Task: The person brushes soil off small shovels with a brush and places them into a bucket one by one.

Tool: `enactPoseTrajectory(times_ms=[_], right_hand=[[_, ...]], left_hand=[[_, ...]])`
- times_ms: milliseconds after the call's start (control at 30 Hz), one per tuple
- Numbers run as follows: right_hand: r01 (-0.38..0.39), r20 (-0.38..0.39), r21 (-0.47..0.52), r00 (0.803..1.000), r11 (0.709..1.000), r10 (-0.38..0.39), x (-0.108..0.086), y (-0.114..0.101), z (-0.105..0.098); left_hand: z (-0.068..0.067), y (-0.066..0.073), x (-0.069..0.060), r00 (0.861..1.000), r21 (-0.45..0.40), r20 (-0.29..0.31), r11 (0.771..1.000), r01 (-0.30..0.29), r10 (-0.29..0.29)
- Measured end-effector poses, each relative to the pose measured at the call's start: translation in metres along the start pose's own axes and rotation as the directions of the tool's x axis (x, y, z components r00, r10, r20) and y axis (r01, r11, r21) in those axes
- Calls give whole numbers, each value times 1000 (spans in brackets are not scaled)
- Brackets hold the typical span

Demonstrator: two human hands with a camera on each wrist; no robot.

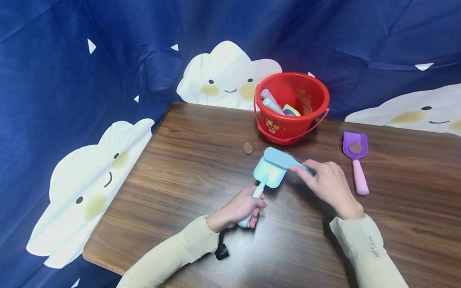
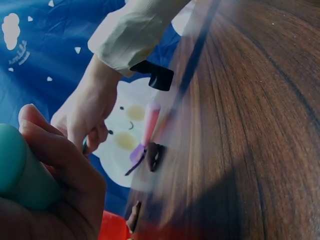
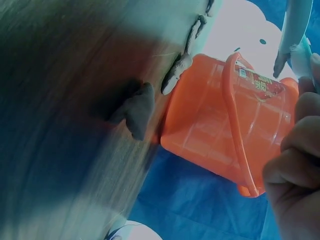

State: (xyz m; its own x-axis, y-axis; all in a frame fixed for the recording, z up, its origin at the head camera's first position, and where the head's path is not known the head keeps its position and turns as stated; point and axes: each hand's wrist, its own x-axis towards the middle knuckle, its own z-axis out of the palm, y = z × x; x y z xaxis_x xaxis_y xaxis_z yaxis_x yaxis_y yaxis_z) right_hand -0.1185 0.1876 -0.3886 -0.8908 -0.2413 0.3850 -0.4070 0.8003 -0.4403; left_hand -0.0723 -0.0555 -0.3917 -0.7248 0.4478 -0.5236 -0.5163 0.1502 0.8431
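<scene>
My left hand (image 1: 248, 206) grips the handle of a light blue toy shovel (image 1: 275, 174), its scoop raised over the table. My right hand (image 1: 329, 182) pinches the handle of a blue flat-headed tool (image 1: 279, 157), whose head overlaps the scoop's far edge. In the right wrist view, a brown piece (image 3: 281, 64) shows by the scoop's edge; whether it rests on it I cannot tell. A brown lump (image 1: 248, 148) lies on the table beyond the scoop. To the right of my right hand, a purple shovel with a pink handle (image 1: 360, 178) bears another brown lump (image 1: 355, 148).
A red bucket (image 1: 288, 130) stands at the table's back edge, with pink and light blue handles (image 1: 272, 106) inside. Beyond the wooden table (image 1: 173, 176) hangs a blue cloth (image 1: 119, 24) with white clouds. More brown lumps (image 3: 137, 110) show in the right wrist view.
</scene>
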Motion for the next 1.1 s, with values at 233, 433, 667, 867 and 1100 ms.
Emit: enactPoseTrajectory(times_ms=[233,433,667,867,1100], right_hand=[[-35,-63,1,997,999,35,1,5,-7],[-64,-84,52,994,997,68,1,7,-12],[12,64,104,998,995,-18,-1,-4,-11],[4,215,88,976,996,-23,-1,-13,-10],[3,132,26,991,1000,-6,-3,-10,-10]], left_hand=[[0,-1,0,1000,-5,2,1000,-8,8],[-2,0,2,1000,-8,-13,1000,-10,10],[-3,1,4,999,16,-21,999,-41,42],[-3,0,5,997,34,-19,997,-73,74],[-3,0,4,995,83,-22,992,-97,99]])
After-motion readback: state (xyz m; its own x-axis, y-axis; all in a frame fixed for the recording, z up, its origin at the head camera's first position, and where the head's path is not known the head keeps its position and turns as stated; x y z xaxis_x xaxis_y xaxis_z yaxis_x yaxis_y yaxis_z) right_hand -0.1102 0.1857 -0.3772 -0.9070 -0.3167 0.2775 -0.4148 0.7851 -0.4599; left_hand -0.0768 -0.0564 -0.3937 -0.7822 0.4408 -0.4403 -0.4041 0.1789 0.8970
